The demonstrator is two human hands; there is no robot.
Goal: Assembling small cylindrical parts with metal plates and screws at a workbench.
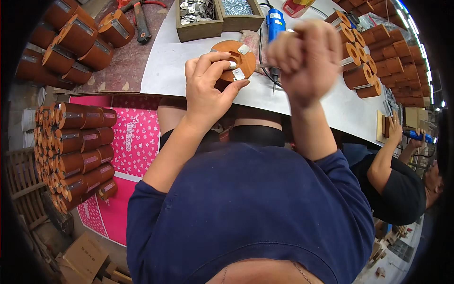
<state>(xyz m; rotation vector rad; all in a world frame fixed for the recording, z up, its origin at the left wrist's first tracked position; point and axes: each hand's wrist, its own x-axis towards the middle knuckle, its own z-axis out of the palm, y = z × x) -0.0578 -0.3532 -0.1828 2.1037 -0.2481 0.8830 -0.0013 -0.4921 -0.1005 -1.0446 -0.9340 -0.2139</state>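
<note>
My left hand (pixel 208 87) grips a round orange-brown wooden piece (pixel 229 46) at the table's near edge, fingers curled over its left side and thumb at its lower rim. Small metal plates (pixel 238 74) sit on its top face, around a cut-out recess. One plate lies by my thumb, and another bright metal bit shows under my fingertips. My right hand (pixel 307 59) is raised to the right of the piece, smeared by motion. Its fingers look curled, but whether they hold anything cannot be made out. Close beside it, a blue electric screwdriver (pixel 275 23) lies on the table, tip toward me.
Two joined wooden bins hold metal plates (pixel 196 10) and screws (pixel 237 6) at the back. Pliers and a hammer (pixel 141 21) lie at the far left. Stacked brown wooden cylinders (pixel 78 35) crowd both sides. A co-worker (pixel 397 184) sits at the right with another blue tool.
</note>
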